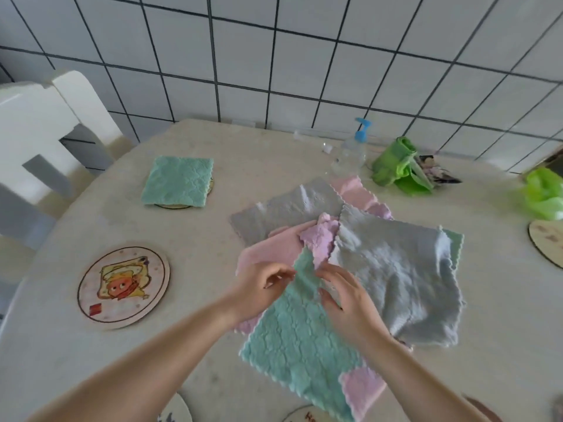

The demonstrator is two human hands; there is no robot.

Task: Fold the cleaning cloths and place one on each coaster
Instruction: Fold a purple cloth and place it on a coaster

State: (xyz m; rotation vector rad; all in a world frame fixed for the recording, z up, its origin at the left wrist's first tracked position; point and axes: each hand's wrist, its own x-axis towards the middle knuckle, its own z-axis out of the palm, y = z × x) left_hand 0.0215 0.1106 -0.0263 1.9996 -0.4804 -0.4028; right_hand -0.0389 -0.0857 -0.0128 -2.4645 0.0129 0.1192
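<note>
A teal cloth (300, 339) lies unfolded at the near middle of the table, on a heap of pink (274, 248) and grey cloths (393, 269). My left hand (262, 287) pinches its far left edge, and my right hand (344, 296) grips the far corner beside it. A folded teal cloth (178, 181) sits on a coaster (170, 205) at the far left. A bare round coaster with a cartoon print (123, 287) lies at the left. Another coaster (547, 243) shows at the right edge, and parts of two more (175, 411) (304, 415) peek out at the bottom.
A clear pump bottle with a blue top (350, 150) stands at the back of the table. Green plastic bags (399, 167) (545, 193) lie at the back right. A white chair (39, 126) stands at the left by the tiled wall.
</note>
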